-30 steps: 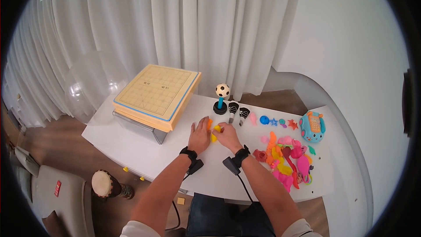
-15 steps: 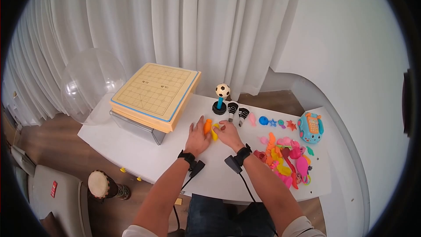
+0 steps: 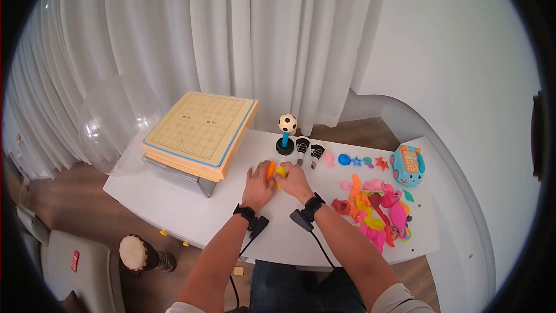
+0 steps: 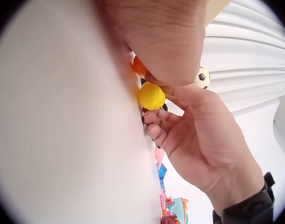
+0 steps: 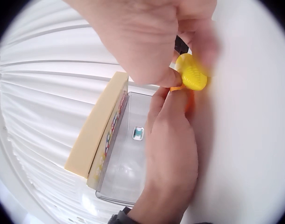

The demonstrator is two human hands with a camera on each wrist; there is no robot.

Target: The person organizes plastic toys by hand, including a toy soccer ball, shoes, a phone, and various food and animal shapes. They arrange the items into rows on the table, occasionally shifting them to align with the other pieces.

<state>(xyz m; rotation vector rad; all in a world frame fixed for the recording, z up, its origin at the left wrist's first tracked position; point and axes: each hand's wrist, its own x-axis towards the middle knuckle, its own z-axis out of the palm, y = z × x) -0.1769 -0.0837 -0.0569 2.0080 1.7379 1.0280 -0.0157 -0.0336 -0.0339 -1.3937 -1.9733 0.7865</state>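
On the white table, an orange toy point(image 3: 270, 170) and a small yellow toy point(image 3: 280, 175) lie side by side. My left hand point(image 3: 258, 189) holds the orange toy between thumb and fingers, partly covering it. From the other side my right hand point(image 3: 296, 183) pinches the yellow one at its edge. The right wrist view has the ribbed yellow toy point(image 5: 194, 78) by my right fingers, with the orange toy point(image 5: 191, 101) mostly behind my left hand point(image 5: 172, 140). In the left wrist view the rounded yellow toy point(image 4: 151, 96) is against my right fingertips.
A board-game box point(image 3: 200, 130) rests on a clear stand at the left. Behind my hands are a soccer-ball toy point(image 3: 287, 123) and two small black-and-white shoes point(image 3: 302, 147). Rightward lie small sea-shaped toys, a colourful toy pile point(image 3: 373, 208) and a toy phone point(image 3: 408, 165).
My left fingers have drawn in from a spread pose onto the orange toy. My right fingers, which lifted slightly off the yellow toy, are back on it. The head view has shifted a little.
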